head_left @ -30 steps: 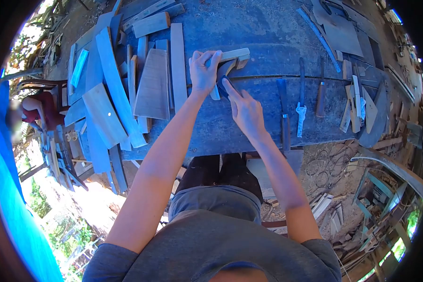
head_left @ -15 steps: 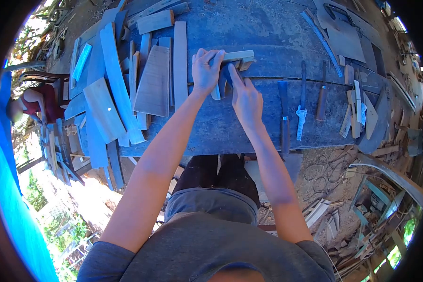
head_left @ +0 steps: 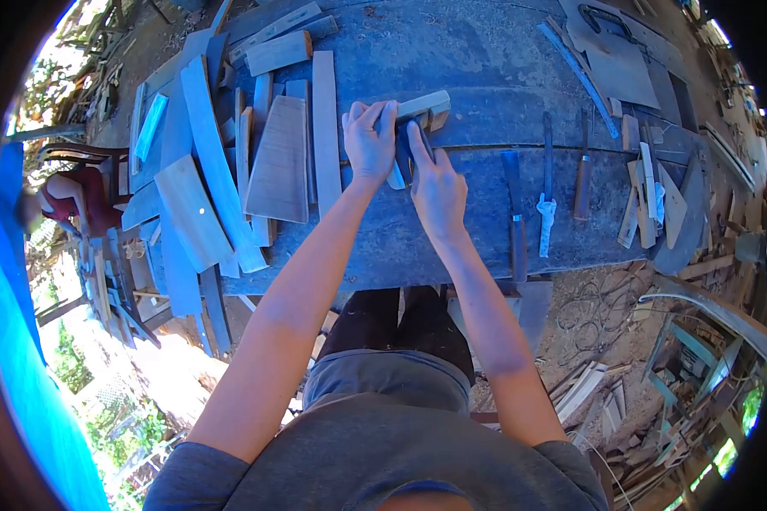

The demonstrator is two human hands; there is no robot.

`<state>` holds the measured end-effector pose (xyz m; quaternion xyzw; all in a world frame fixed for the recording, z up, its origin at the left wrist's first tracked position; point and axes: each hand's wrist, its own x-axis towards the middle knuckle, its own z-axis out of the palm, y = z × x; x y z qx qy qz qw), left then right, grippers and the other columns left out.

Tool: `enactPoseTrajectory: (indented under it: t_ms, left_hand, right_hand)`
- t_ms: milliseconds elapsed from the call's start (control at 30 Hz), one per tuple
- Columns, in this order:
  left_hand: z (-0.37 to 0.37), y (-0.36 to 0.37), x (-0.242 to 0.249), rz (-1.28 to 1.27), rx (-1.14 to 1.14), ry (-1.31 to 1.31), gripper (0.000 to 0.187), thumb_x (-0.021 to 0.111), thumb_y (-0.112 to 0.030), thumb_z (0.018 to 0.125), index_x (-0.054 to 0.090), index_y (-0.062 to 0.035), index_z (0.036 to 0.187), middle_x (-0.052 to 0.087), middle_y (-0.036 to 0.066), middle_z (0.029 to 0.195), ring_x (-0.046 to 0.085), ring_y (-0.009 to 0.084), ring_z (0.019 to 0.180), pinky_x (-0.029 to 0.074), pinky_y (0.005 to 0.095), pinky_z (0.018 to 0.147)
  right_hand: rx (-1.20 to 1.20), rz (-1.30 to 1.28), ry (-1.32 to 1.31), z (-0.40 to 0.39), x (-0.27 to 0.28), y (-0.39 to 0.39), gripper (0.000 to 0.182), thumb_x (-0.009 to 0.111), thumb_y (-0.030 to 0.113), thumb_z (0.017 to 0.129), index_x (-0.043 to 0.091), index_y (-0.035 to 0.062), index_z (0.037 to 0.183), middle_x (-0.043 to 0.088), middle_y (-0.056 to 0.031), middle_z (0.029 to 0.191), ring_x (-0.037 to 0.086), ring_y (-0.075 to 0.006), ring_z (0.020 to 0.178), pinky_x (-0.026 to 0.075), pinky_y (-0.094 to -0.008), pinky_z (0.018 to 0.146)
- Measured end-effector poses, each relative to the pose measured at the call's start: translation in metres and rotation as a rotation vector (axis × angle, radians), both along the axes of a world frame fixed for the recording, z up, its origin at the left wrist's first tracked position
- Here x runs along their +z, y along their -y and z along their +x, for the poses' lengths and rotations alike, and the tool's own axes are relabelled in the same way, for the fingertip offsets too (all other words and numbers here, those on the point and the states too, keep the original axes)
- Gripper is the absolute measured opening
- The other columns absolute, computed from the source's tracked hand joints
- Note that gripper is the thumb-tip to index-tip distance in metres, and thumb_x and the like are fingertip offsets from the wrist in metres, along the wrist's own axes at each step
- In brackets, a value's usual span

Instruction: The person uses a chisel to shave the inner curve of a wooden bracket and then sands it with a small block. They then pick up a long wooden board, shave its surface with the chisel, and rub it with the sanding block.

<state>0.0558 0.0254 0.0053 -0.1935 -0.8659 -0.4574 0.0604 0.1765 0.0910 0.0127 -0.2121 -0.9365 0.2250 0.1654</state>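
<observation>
Over the workbench [head_left: 486,89], my left hand [head_left: 371,140] is closed around one end of a pale wooden piece [head_left: 424,105], whose squared far end juts out to the right. My right hand [head_left: 440,192] is just below it, fingers curled and index finger stretched along a dark flat piece [head_left: 403,143] against the wood's underside. What that dark piece is I cannot make out. A short light-coloured strip [head_left: 396,177] shows beneath the hands. To the right lie a wooden-handled chisel [head_left: 517,230], a long tool with a wrapped handle [head_left: 546,217] and another wooden-handled tool [head_left: 582,192].
Several boards and offcuts [head_left: 277,166] cover the bench's left side. A clamp [head_left: 609,21], a metal straight bar [head_left: 579,81] and wood scraps [head_left: 643,200] lie at the right. A person [head_left: 77,200] sits at the far left. Scrap wood [head_left: 584,387] litters the ground.
Both hands have shifted slightly left and down in view with the wooden piece, the right hand a little more. The view itself has moved slightly. Both grips look the same.
</observation>
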Motion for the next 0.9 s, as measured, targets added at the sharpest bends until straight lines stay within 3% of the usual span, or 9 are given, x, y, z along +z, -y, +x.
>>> enactPoseTrajectory:
  t_ms: [167, 367, 600, 700, 800, 900]
  left_hand:
    - [0.003, -0.003, 0.003, -0.014, 0.006, 0.044, 0.023, 0.061, -0.028, 0.095, 0.076, -0.0109, 0.094, 0.048, 0.006, 0.078, 0.045, 0.0221, 0.081, 0.041, 0.0364, 0.075]
    - [0.003, -0.003, 0.004, -0.047, 0.010, 0.039, 0.022, 0.061, -0.028, 0.096, 0.076, -0.0122, 0.094, 0.049, 0.005, 0.080, 0.046, 0.0226, 0.082, 0.042, 0.0364, 0.077]
    - [0.005, -0.004, 0.003, -0.049, 0.036, 0.073, 0.022, 0.060, -0.027, 0.097, 0.076, -0.0116, 0.094, 0.048, 0.005, 0.081, 0.046, 0.0233, 0.083, 0.043, 0.0375, 0.078]
    - [0.003, -0.003, -0.002, -0.054, 0.009, 0.016, 0.023, 0.060, -0.027, 0.097, 0.075, -0.0107, 0.094, 0.049, 0.005, 0.081, 0.047, 0.0232, 0.084, 0.044, 0.0384, 0.076]
    - [0.002, -0.002, 0.000, -0.053, 0.021, 0.007, 0.023, 0.058, -0.026, 0.098, 0.076, -0.0105, 0.097, 0.052, 0.006, 0.081, 0.049, 0.0230, 0.084, 0.042, 0.0367, 0.079]
    - [0.005, -0.003, 0.002, -0.095, 0.009, -0.012, 0.022, 0.060, -0.025, 0.096, 0.075, -0.0101, 0.094, 0.051, 0.006, 0.081, 0.048, 0.0242, 0.082, 0.044, 0.0389, 0.074]
  right_hand:
    - [0.064, -0.045, 0.138, 0.050, 0.008, 0.020, 0.068, 0.065, 0.006, 0.083, 0.043, 0.0207, 0.146, 0.058, -0.0108, 0.085, 0.066, -0.0273, 0.055, 0.058, -0.0369, 0.052]
    - [0.021, 0.030, 0.063, -0.009, 0.011, 0.002, 0.068, 0.065, 0.006, 0.082, 0.045, 0.0201, 0.146, 0.060, -0.0117, 0.086, 0.067, -0.0276, 0.056, 0.057, -0.0374, 0.051]
    - [0.058, -0.095, 0.213, 0.045, 0.021, 0.016, 0.068, 0.065, 0.005, 0.082, 0.045, 0.0196, 0.145, 0.061, -0.0133, 0.087, 0.068, -0.0313, 0.058, 0.057, -0.0377, 0.053]
    - [0.058, -0.075, 0.044, 0.019, 0.018, 0.005, 0.070, 0.066, 0.005, 0.081, 0.045, 0.0204, 0.145, 0.060, -0.0132, 0.087, 0.067, -0.0316, 0.059, 0.058, -0.0380, 0.054]
    - [0.044, -0.036, 0.041, -0.011, 0.010, 0.000, 0.071, 0.066, 0.005, 0.081, 0.044, 0.0210, 0.146, 0.060, -0.0130, 0.086, 0.068, -0.0315, 0.060, 0.058, -0.0390, 0.055]
    - [0.054, -0.093, 0.088, 0.017, 0.015, 0.007, 0.068, 0.066, 0.006, 0.083, 0.045, 0.0205, 0.146, 0.060, -0.0132, 0.085, 0.068, -0.0314, 0.061, 0.058, -0.0397, 0.055]
